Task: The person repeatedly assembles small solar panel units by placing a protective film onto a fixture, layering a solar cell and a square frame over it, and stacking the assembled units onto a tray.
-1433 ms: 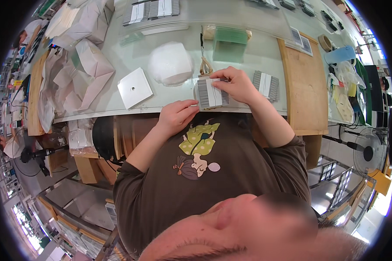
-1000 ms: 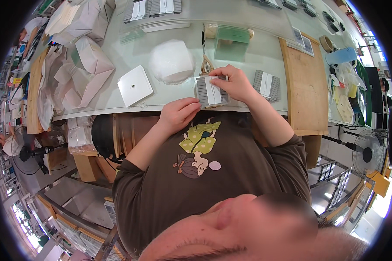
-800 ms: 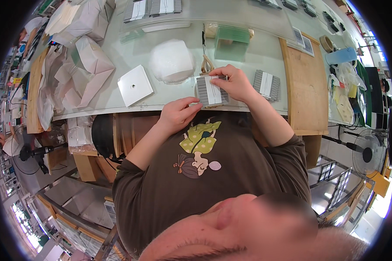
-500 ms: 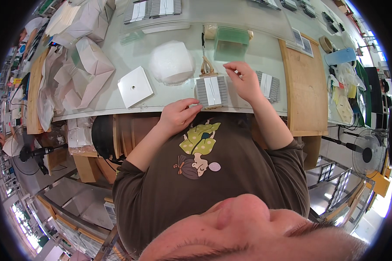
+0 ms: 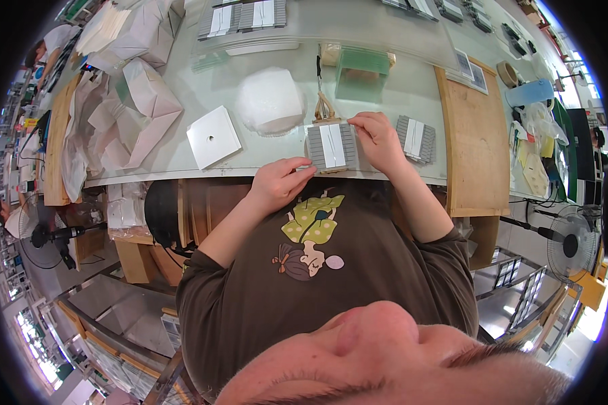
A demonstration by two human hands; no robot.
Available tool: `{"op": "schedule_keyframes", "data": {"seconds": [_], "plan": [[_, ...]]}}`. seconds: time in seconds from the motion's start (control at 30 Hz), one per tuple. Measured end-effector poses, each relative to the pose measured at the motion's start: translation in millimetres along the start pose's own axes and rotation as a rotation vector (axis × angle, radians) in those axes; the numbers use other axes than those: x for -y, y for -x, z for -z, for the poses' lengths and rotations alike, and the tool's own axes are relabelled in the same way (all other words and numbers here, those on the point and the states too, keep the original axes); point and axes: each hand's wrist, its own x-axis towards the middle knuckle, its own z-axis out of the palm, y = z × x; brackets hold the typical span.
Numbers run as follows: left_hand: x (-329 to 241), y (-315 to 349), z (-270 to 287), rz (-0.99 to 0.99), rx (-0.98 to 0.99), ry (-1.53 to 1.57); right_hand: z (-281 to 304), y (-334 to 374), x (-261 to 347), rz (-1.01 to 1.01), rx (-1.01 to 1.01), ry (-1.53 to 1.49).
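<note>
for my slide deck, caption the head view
Left hand and right hand at opposite corners of a grey white-banded block on a workbench.

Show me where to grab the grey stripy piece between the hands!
Probably by its left and right edges, coming in from both sides: the grey stripy piece lies flat, those edges look straight, and the white strip runs down its middle, away from them.

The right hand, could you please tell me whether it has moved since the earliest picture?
Yes: judged against the green block, the right hand has moved rightward, off the white strip.
</note>
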Motion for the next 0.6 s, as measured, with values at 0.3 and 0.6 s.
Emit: {"op": "schedule_keyframes", "data": {"seconds": [0.3,0.6], "plan": [[3,2,2,-0.002,-0.01,0.005,-3,-4,5,0.05,-0.011,0.066],[3,11,47,0.106,0.016,-0.12,9,14,-5,0.008,-0.086,-0.01]]}}
